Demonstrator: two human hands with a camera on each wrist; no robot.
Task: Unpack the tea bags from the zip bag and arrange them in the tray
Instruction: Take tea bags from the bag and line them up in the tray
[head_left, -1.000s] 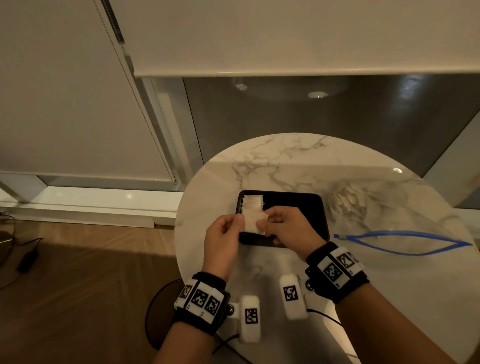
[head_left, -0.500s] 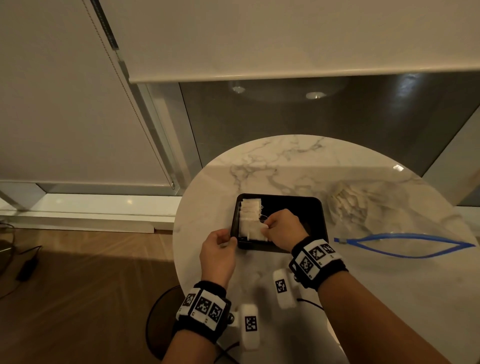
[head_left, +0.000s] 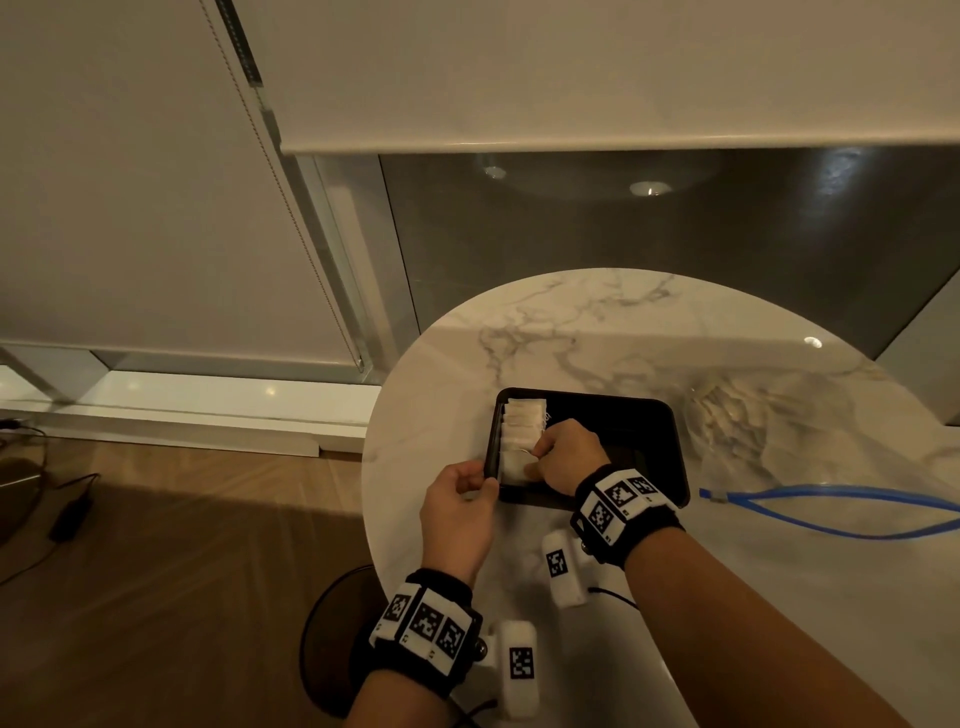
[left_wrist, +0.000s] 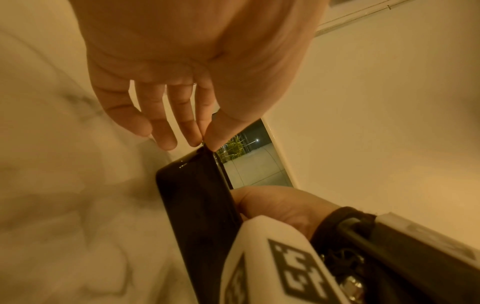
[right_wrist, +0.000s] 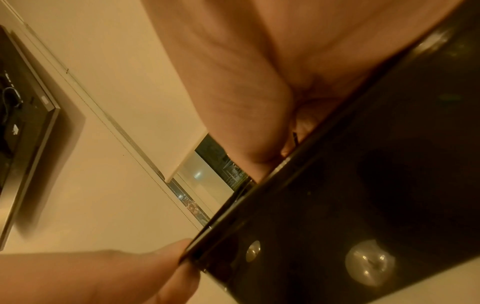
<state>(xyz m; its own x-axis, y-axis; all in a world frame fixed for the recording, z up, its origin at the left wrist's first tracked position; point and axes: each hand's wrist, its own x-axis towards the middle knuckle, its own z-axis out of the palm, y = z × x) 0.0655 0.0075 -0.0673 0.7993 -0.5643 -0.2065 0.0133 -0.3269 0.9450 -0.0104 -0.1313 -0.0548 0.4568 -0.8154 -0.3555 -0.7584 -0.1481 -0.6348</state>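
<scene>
A black tray (head_left: 644, 441) lies on the round marble table (head_left: 623, 332). Several white tea bags (head_left: 524, 421) lie in a column along the tray's left side. My right hand (head_left: 535, 460) is inside the tray, fingers curled and pinching the nearest tea bag (head_left: 511, 467) down at the near left end of the column. My left hand (head_left: 485, 483) pinches the tray's near left rim (left_wrist: 197, 185) between thumb and forefinger (left_wrist: 206, 144). The clear zip bag (head_left: 748, 421) with a blue zip strip (head_left: 831, 514) lies open to the right, with more tea bags inside.
The table's left edge runs close to the tray, with wooden floor below. A dark round stool (head_left: 332, 634) stands under the near edge. A cable and adapter (head_left: 67, 514) lie on the floor at left. A window with a lowered blind is behind.
The tea bag held by both hands above the tray's front edge has come down into the tray with my right hand. My left hand let it go and took the tray's rim.
</scene>
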